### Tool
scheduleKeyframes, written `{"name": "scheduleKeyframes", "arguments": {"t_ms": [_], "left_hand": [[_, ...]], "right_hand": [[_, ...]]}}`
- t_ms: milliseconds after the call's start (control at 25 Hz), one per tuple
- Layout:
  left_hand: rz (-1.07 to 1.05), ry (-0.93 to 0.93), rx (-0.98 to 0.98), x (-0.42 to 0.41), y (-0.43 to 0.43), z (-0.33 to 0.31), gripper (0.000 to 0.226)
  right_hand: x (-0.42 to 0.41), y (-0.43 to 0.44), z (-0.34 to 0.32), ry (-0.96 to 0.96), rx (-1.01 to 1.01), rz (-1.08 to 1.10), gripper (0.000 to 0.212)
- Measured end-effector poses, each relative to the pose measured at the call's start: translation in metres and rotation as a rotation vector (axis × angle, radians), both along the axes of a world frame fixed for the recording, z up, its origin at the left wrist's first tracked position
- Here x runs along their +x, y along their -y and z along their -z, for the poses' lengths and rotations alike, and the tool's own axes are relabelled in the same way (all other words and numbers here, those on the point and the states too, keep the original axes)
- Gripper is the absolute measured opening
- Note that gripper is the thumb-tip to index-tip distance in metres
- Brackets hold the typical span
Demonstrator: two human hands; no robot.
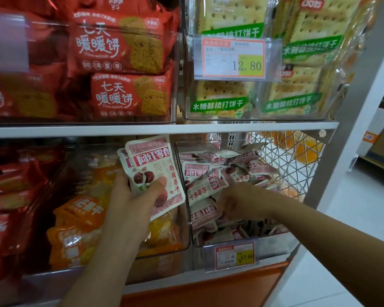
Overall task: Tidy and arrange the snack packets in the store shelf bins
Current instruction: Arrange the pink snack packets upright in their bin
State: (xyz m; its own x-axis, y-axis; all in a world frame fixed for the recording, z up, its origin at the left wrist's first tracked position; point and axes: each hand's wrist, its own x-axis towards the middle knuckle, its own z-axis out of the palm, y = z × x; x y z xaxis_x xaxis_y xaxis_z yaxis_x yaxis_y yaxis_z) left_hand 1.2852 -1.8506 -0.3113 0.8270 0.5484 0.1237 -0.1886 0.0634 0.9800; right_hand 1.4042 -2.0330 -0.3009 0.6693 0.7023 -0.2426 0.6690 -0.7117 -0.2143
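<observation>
**Left hand**: fingers clenched on the held packets, two showing, pink and white. They are fanned upright before the wall between the middle bin and right bin of the lower shelf.

**Right hand**: inside the right bin, fingers bent down into the pile of like packets, which is loose and too jumbled to count. The fingers are blurred, so whether they grasp one I cannot tell.

**Middle bin:** orange packets, at least three.

**Lower shelf, left end:** red packets, number unclear.

**Upper shelf:** two bins.
- Biscuit packets, two red fronts readable.
- Cracker packets, four green-banded fronts.

**Price tags:** two, the upper tag and the lower tag.
</observation>
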Motion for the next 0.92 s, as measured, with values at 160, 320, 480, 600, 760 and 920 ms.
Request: {"name": "scheduleKeyframes", "arguments": {"t_ms": [160, 320, 480, 600, 760, 920], "left_hand": [[0.000, 0.009, 0.002, 0.002, -0.001, 0.001, 0.036], [0.006, 0.007, -0.001, 0.003, 0.002, 0.002, 0.036], [0.006, 0.017, -0.013, 0.003, 0.001, 0.001, 0.035], [0.010, 0.014, -0.006, 0.003, 0.000, 0.000, 0.035], [0.006, -0.008, 0.005, 0.004, 0.004, 0.001, 0.038], [0.012, -0.002, 0.004, 0.003, 0.005, 0.000, 0.032]], "right_hand": [[-0.002, 0.002, 0.008, -0.016, -0.389, 0.019, 0.018], [0.000, -0.009, 0.025, -0.013, -0.457, 0.009, 0.014], [0.006, 0.001, 0.015, -0.104, -0.167, 0.102, 0.021], [0.004, 0.012, 0.012, -0.156, 0.034, 0.126, 0.018], [-0.002, 0.009, 0.027, -0.037, 0.145, 0.102, 0.014], [-0.006, 0.010, 0.018, 0.053, 0.261, 0.113, 0.023]]}}
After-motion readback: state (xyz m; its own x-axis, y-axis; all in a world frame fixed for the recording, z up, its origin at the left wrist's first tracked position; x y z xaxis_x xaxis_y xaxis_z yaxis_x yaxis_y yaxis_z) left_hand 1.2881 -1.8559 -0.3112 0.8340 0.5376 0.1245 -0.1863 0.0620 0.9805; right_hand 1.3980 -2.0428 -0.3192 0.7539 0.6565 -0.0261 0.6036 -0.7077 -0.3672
